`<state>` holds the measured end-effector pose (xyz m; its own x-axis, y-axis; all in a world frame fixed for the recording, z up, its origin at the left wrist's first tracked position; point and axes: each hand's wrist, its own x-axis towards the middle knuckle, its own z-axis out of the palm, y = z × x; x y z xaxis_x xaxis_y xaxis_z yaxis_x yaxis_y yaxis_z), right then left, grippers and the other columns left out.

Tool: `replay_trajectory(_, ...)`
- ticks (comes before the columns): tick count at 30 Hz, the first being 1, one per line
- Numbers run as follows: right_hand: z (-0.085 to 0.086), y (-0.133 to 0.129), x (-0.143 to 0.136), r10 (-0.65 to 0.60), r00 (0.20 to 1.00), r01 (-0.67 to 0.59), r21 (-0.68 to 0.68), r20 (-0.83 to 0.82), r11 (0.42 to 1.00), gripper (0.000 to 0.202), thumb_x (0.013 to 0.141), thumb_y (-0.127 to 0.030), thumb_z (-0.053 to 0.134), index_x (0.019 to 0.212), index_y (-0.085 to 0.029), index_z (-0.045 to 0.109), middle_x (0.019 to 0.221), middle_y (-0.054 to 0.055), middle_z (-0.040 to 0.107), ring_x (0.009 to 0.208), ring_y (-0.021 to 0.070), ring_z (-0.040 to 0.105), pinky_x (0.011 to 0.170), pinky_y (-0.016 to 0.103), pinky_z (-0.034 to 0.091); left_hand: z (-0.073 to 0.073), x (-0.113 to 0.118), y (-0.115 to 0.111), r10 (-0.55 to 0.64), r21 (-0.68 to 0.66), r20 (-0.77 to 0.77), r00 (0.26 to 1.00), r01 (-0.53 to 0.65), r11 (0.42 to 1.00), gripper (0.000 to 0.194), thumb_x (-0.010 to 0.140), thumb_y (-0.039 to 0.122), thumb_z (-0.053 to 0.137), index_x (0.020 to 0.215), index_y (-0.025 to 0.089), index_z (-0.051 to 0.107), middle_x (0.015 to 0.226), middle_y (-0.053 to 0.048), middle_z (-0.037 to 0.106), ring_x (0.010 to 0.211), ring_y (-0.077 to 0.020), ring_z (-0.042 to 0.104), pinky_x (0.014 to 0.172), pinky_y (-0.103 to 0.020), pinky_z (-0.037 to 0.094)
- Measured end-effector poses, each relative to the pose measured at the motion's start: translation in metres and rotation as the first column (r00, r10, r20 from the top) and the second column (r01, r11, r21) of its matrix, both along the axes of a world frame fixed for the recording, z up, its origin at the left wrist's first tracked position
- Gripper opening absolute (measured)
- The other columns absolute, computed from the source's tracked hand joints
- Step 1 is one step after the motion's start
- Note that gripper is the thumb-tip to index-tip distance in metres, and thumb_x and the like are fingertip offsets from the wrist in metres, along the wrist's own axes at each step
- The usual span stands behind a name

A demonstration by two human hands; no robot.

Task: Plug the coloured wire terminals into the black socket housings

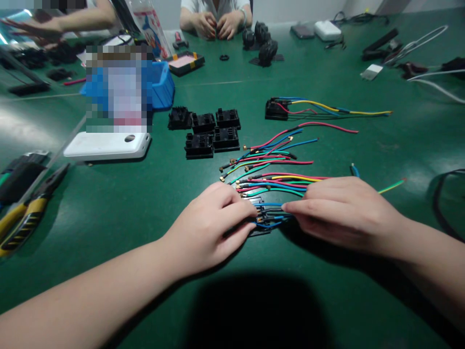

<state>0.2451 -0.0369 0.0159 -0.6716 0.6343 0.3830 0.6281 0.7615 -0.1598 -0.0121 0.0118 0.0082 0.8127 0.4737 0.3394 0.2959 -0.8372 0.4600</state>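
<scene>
My left hand (218, 218) is closed on a small black plastic housing (260, 231), partly hidden under its fingers. Blue and dark wires (272, 210) run from the housing toward the right. My right hand (341, 211) pinches these wires between thumb and fingers. Just beyond both hands lies a loose bunch of red, green, yellow and blue wires (276, 184) with brass terminals at their left ends. Farther off, several black plastic housings (199, 144) sit grouped together. Another black housing (276, 109) has wires leading out to its right.
At left lie yellow-and-black pliers (32, 213) and a white power bank (107, 145), with a blue bin (163, 87) behind it. Another person's hands (216, 25) rest at the far edge, near black bundles (267, 48). Cables (417, 46) lie at far right.
</scene>
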Motion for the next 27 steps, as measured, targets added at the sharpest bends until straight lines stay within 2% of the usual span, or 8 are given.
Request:
replay_trajectory(6, -0.0033, 0.0014, 0.0011, 0.012, 1.0, -0.012, -0.007, -0.025, 1.0, 0.009, 0.088, -0.013, 0.055, 0.093, -0.017, 0.061, 0.065, 0.0, 0.06, 0.056, 0.0122, 0.048, 0.055, 0.028, 0.032, -0.0044, -0.0003, 0.0009, -0.03, 0.073, 0.002, 1.0, 0.03, 0.997, 0.024, 0.088, 0.014, 0.059, 0.111, 0.015, 0.063, 0.089, -0.006, 0.061, 0.082, -0.0179, 0.053, 0.072, -0.031, 0.046)
replay_trajectory(11, -0.0038, 0.0029, 0.0006, 0.02, 0.999, -0.022, -0.081, -0.031, 0.996, 0.011, 0.088, -0.012, 0.052, 0.087, -0.017, 0.061, 0.063, 0.0, 0.057, 0.055, 0.0126, 0.047, 0.054, 0.027, 0.032, -0.004, -0.0008, -0.0003, -0.016, 0.108, 0.027, 0.999, 0.013, 0.994, 0.02, 0.087, 0.014, 0.061, 0.105, 0.014, 0.068, 0.092, -0.009, 0.063, 0.085, -0.0192, 0.057, 0.073, -0.032, 0.048)
replay_trajectory(15, -0.0049, 0.0029, 0.0012, 0.016, 0.999, -0.019, -0.12, -0.03, 0.993, 0.011, 0.089, -0.014, 0.051, 0.093, -0.017, 0.061, 0.066, 0.0, 0.06, 0.057, 0.0126, 0.05, 0.056, 0.026, 0.035, -0.0006, -0.0009, -0.0016, -0.001, 0.106, 0.005, 1.0, 0.001, 0.994, 0.019, 0.088, 0.015, 0.059, 0.103, 0.014, 0.07, 0.093, -0.011, 0.063, 0.085, -0.0203, 0.058, 0.07, -0.032, 0.049)
replay_trajectory(21, -0.0049, 0.0023, 0.0047, -0.059, 0.998, 0.058, -0.065, -0.019, 0.996, 0.014, 0.091, -0.017, 0.047, 0.097, -0.017, 0.059, 0.068, 0.002, 0.064, 0.059, 0.015, 0.056, 0.057, 0.028, 0.039, -0.0002, 0.0011, -0.0009, -0.007, 0.089, -0.006, 1.0, 0.008, 0.996, 0.018, 0.088, 0.017, 0.059, 0.102, 0.014, 0.071, 0.092, -0.01, 0.063, 0.084, -0.0198, 0.057, 0.071, -0.032, 0.048)
replay_trajectory(24, -0.0023, 0.0028, 0.0072, -0.112, 0.99, 0.113, 0.0, -0.083, 0.994, 0.018, 0.088, -0.012, 0.043, 0.098, -0.017, 0.058, 0.066, 0.002, 0.063, 0.057, 0.0148, 0.057, 0.056, 0.028, 0.041, -0.0022, 0.0017, 0.0004, -0.017, 0.1, -0.004, 1.0, 0.017, 0.995, 0.017, 0.089, 0.018, 0.058, 0.101, 0.013, 0.07, 0.09, -0.009, 0.062, 0.084, -0.0192, 0.057, 0.072, -0.032, 0.048)
replay_trajectory(27, -0.0005, 0.0039, 0.0083, -0.115, 0.977, 0.113, -0.021, -0.178, 0.993, 0.023, 0.086, -0.008, 0.038, 0.097, -0.019, 0.056, 0.07, 0.003, 0.064, 0.062, 0.0149, 0.06, 0.058, 0.027, 0.044, -0.0039, 0.0013, 0.0018, -0.031, 0.108, -0.007, 0.999, 0.032, 0.994, 0.015, 0.089, 0.019, 0.058, 0.098, 0.014, 0.069, 0.089, -0.008, 0.061, 0.084, -0.0189, 0.057, 0.073, -0.032, 0.048)
